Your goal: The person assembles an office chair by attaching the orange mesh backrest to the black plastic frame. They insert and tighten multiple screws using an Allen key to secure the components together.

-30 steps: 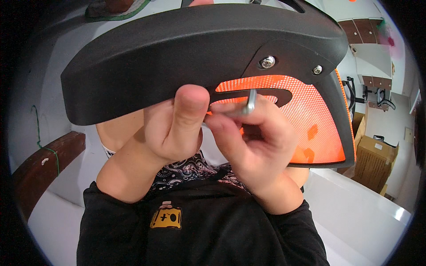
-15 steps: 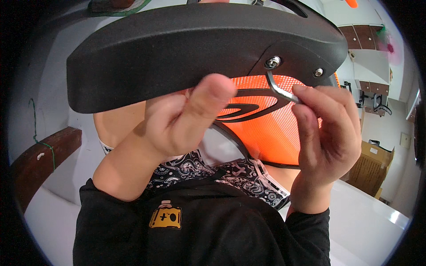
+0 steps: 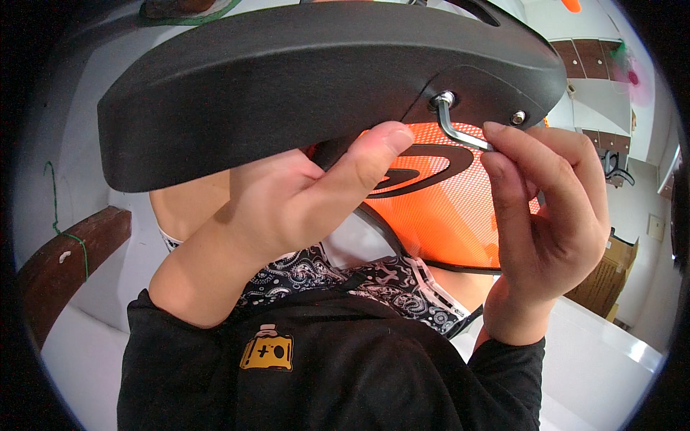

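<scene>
A long black chair armrest [image 3: 287, 93] spans the upper part of the view, tilted slightly. Two metal bolts show near its right end: one bolt [image 3: 446, 96] sits in a recess, the other bolt [image 3: 519, 117] farther right. An L-shaped hex key [image 3: 460, 135] has one end at the recessed bolt. My right hand [image 3: 553, 208] pinches its other end between thumb and fingers. From below, my left hand [image 3: 302, 194] grips the armrest, thumb along the lower edge and fingers hidden behind it. Orange mesh [image 3: 453, 230] in a black frame lies beneath, between my hands.
A dark wooden rail [image 3: 90, 233] with a green string stands at the left. At the right are a cardboard box [image 3: 607, 276], brown-fronted cabinets [image 3: 586, 61] and a pink fan [image 3: 634, 76]. My lap in patterned shorts [image 3: 287, 276] is below the mesh.
The hex key has risen from just below the recessed bolt to meet it. My left hand has moved up and right against the armrest's lower edge, and the armrest's left end has dipped slightly.
</scene>
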Tool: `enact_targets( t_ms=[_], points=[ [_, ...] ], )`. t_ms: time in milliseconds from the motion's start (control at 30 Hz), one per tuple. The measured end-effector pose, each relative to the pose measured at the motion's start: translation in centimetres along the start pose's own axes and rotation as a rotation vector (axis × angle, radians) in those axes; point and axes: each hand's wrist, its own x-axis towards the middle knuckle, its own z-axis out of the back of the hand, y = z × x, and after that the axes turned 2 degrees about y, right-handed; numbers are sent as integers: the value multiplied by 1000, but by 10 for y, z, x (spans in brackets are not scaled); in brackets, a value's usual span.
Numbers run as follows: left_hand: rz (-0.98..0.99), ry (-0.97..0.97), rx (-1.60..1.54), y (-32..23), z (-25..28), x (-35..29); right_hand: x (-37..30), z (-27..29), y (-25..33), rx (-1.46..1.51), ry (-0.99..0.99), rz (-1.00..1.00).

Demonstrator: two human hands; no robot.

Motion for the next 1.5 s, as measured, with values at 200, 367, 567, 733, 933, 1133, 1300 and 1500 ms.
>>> enact_targets(
  t_ms=[200,367,567,733,933,1133,1300,1500],
  points=[
    [173,-145,-262,-12,4,5,8,10,13,-210,59,20],
    [268,-124,-366,-13,6,9,18,13,16,-324,96,141],
    [246,-91,-243,-14,4,12,23,17,22,-400,159,156],
    [223,-28,-31,-20,5,16,24,20,22,-427,166,207],
    [208,83,272,-29,12,22,31,5,8,-357,20,223],
    [157,58,259,-28,12,27,25,17,12,-321,149,199],
    [397,-34,-222,-23,7,28,27,13,-2,-198,131,209],
    [423,-56,-328,-20,2,29,25,6,-10,-172,50,293]
  ],
)
